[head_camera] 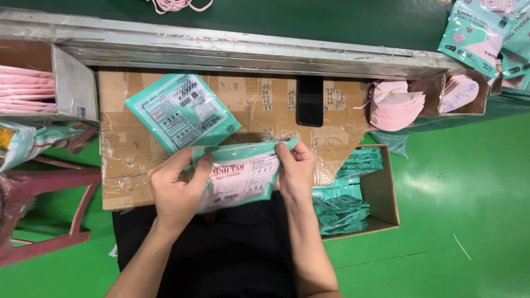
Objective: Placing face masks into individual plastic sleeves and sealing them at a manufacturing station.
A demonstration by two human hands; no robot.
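My left hand [178, 190] and my right hand [296, 171] both grip a teal and white plastic pouch [243, 179] with pink masks inside, held over my lap at the near edge of a cardboard work board [127, 149]. Each hand pinches one side of the pouch's top edge. A second teal pouch [182, 113] lies flat on the board just beyond my left hand.
A stack of pink masks [395, 105] sits right of the board. A cardboard box [383, 193] of teal pouches stands by my right arm. A dark phone [309, 101] leans at the board's back. More pink masks [25, 91] fill a left bin; a pink stool [49, 209] stands lower left.
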